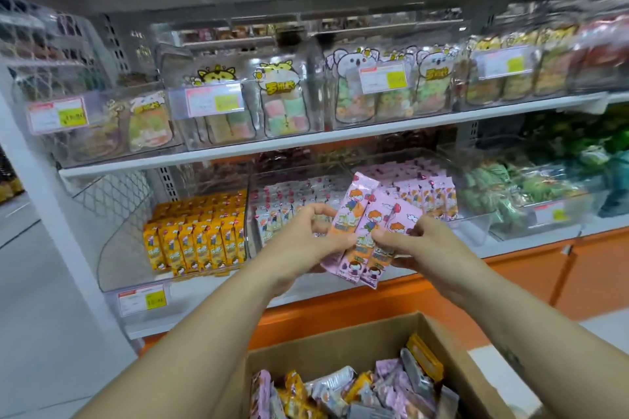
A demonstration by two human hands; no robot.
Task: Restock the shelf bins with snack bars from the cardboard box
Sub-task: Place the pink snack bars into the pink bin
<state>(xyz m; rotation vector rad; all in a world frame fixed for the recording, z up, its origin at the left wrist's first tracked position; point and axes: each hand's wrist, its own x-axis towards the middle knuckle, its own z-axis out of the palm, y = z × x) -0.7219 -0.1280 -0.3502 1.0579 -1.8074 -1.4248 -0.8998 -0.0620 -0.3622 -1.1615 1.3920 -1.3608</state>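
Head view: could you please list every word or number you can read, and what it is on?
Nothing reads clearly.
White-and-yellow shelf price tags: print blurred.
Pink snack bar wrappers: lettering blurred.
Clear animal-topped candy bags: yellow stylised lettering, illegible.

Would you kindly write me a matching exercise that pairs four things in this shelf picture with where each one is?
Things:
1. pink snack bars
2. yellow snack bars
3. cardboard box
4. koala bags

Places:
A. on the upper shelf
B. lowest in view, nearest the camera
C. held by the left hand and right hand
D. in the leftmost lower bin

Pairs: 1-C, 2-D, 3-B, 4-A
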